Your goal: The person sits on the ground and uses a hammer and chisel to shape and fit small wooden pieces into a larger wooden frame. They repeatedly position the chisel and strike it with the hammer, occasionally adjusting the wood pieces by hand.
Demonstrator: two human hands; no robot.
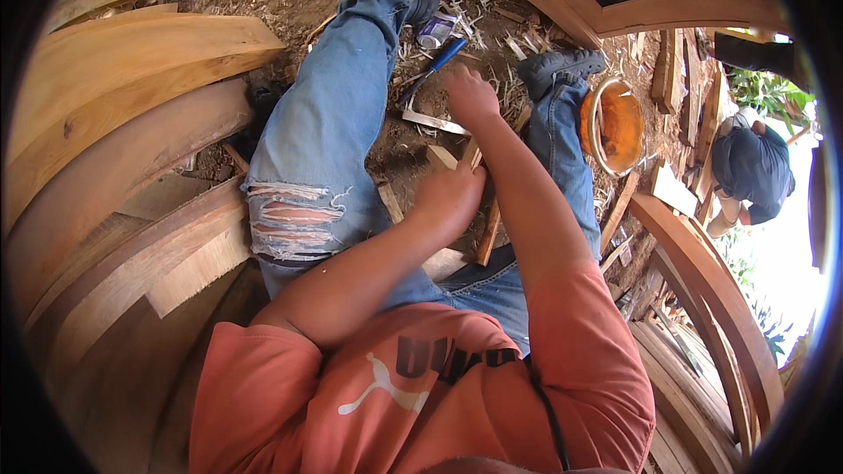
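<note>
My left hand (450, 202) is closed round a short piece of wood (441, 157), whose pale end sticks out past the fingers between my legs. Farther out, my right hand (472, 98) is curled with the knuckles up; what its fingers hold, if anything, is hidden. Beside it on the ground lies a tool with a blue handle (448, 54) and a dark metal end; its exact kind is unclear. A pale wood strip (435, 123) lies just under that tool. A brown wooden stick (488, 237) slants down behind my right forearm.
Curved timber pieces (149, 136) are stacked at the left, and more curved beams (716, 285) lie at the right. An orange bowl-like container (623, 132) stands by my right leg. A small tin (436, 31) lies among shavings. Another person (751, 167) bends over at the far right.
</note>
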